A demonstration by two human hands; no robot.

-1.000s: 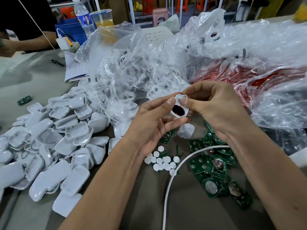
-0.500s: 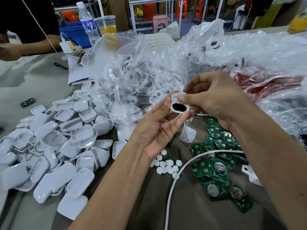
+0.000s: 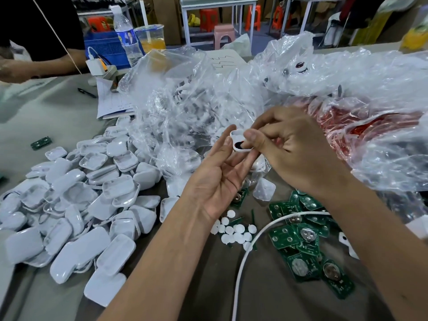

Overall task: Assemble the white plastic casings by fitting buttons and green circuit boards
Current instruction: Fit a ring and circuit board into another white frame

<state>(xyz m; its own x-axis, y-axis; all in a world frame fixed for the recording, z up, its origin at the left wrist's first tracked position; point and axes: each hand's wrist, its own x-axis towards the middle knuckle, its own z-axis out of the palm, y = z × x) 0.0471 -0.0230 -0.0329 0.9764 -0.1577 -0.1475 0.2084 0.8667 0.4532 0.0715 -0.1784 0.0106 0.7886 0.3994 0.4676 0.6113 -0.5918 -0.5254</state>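
A small white casing (image 3: 236, 138) with a dark oval opening is held up over the table's middle. My right hand (image 3: 294, 151) pinches it from the right, thumb pressed over its face. My left hand (image 3: 216, 179) lies palm up under it, fingers straight, fingertips touching the casing's left and lower edge. Below the hands lie several white round buttons (image 3: 234, 230) and a heap of green circuit boards (image 3: 303, 237). A large pile of white casings (image 3: 76, 205) covers the table's left side.
Crumpled clear plastic bags (image 3: 185, 112) with more parts fill the back and right; one shows red (image 3: 361, 126). A white cable (image 3: 250, 253) curves across the front. One stray green board (image 3: 41, 142), papers and a pen lie far left. Another person's arm (image 3: 34, 66) rests at the back left.
Both hands have lifted the casing a little up and away. My left thumb has come off it and my left fingers have straightened; my right thumb now covers more of its face.
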